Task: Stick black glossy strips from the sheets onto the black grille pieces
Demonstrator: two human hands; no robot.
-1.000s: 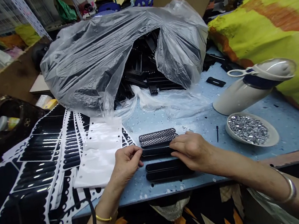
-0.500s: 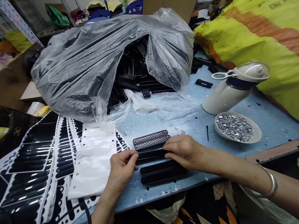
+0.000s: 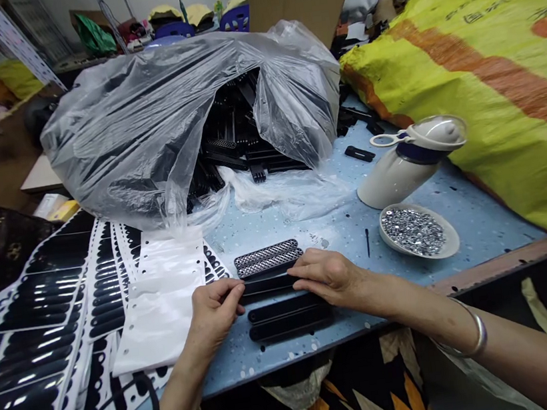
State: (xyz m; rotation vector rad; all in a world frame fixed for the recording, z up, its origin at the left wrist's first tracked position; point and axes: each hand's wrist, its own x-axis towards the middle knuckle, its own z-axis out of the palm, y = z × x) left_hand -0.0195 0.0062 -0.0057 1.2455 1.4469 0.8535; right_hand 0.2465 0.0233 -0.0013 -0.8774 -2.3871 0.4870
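A thin glossy black strip is stretched level between my two hands, just above the blue table. My left hand pinches its left end, and my right hand pinches the right end. Behind the strip lie two black pieces with a silvery mesh pattern, side by side. Nearer to me rest two smooth black long pieces. White sheets and sheets of black rounded strips spread left of my left hand.
A big translucent plastic bag full of black parts stands behind. To the right are a bowl of small shiny pieces, a white container, a small black stick and a yellow sack. A person sits far back.
The view has shifted slightly, so the table things appear farther left. Both hands still hold the strip, which now shows a little apart from the mesh pieces.
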